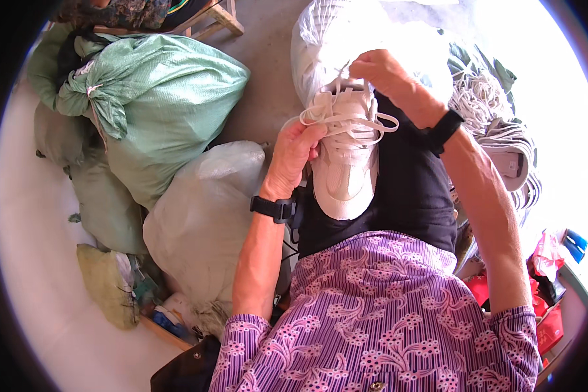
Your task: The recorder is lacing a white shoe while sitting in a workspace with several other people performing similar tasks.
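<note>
A white sneaker (pixel 343 166) rests on my lap, toe toward me, with white laces looped across its top. My left hand (pixel 294 153) grips the shoe's left side and pinches a lace (pixel 359 122) near the eyelets. My right hand (pixel 384 70) is closed on the lace ends at the shoe's far end, above the tongue. Both wrists carry black bands.
A large green woven sack (pixel 157 98) and a pale translucent sack (pixel 202 215) lie on the floor at my left. A white sack (pixel 320 39) stands beyond the shoe. A heap of white laces (pixel 487 104) and more shoes lies at the right, with red packaging (pixel 549 300) lower right.
</note>
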